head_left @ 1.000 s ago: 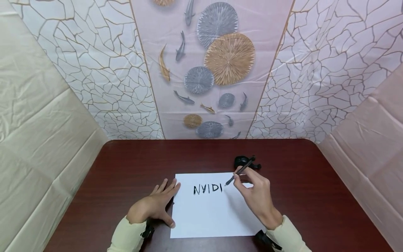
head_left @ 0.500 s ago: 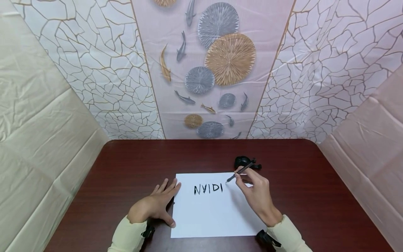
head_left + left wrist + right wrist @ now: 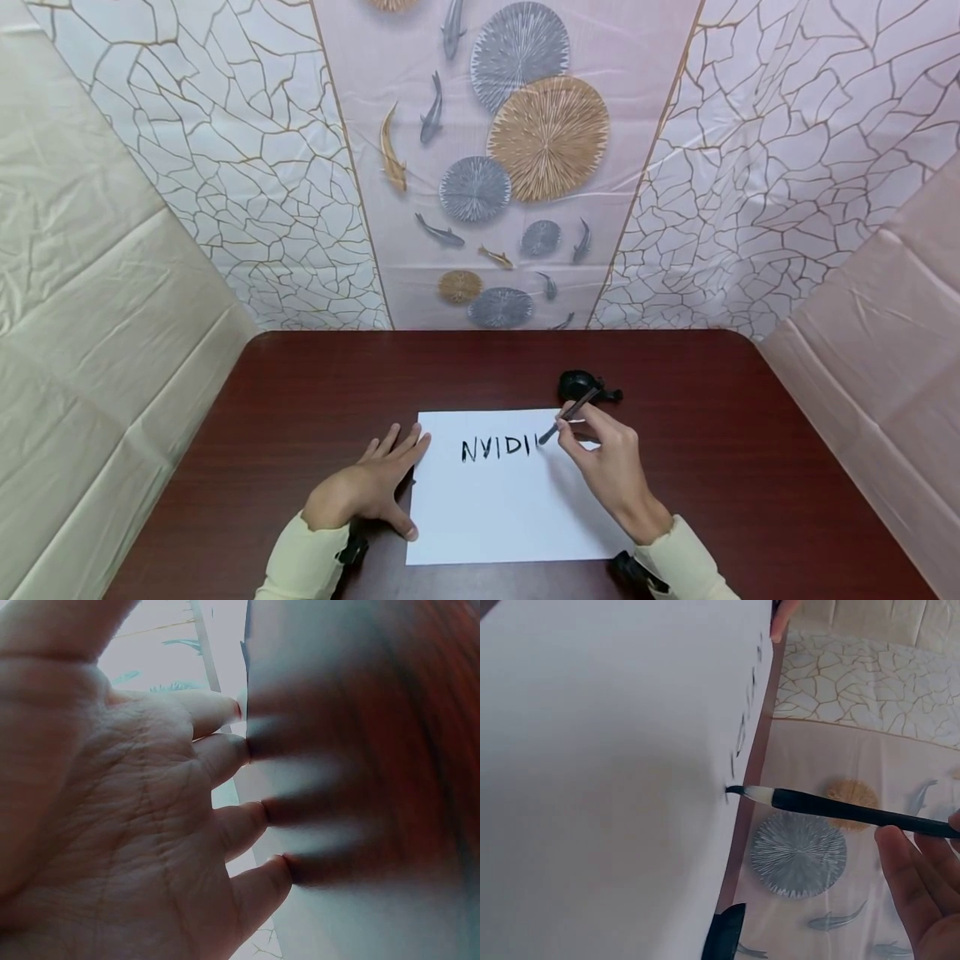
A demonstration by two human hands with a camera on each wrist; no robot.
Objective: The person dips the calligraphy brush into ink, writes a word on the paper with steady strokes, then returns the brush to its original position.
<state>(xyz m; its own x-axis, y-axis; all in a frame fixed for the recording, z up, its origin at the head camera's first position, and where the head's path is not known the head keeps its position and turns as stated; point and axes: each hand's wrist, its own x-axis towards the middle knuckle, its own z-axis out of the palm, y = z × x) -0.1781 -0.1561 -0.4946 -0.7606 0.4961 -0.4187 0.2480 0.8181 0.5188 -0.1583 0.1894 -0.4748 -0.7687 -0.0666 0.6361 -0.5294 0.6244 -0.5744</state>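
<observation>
A white sheet of paper [image 3: 495, 517] lies on the dark red table, with black letters [image 3: 495, 448] reading NVIDI and a further short stroke at their right. My right hand [image 3: 611, 467] pinches a dark-handled paintbrush [image 3: 832, 806] between thumb and fingers. In the right wrist view its black, inked tip touches the paper at the newest stroke. My left hand [image 3: 367, 492] rests with spread, straight fingers at the sheet's left edge, fingertips and thumb on its border. The left wrist view shows the palm and fingertips [image 3: 277, 870] against the tabletop.
A small black pot-like object [image 3: 577, 385] with a short projection stands behind the paper's upper right edge, near the brush. The dark red table [image 3: 337, 375] ends at a patterned cloth backdrop [image 3: 487, 167]. Pale cloth walls [image 3: 97, 358] flank both sides.
The brush has come down onto the paper and moved slightly toward me, leaving a new short stroke right of the last letter. My left hand has stayed in place.
</observation>
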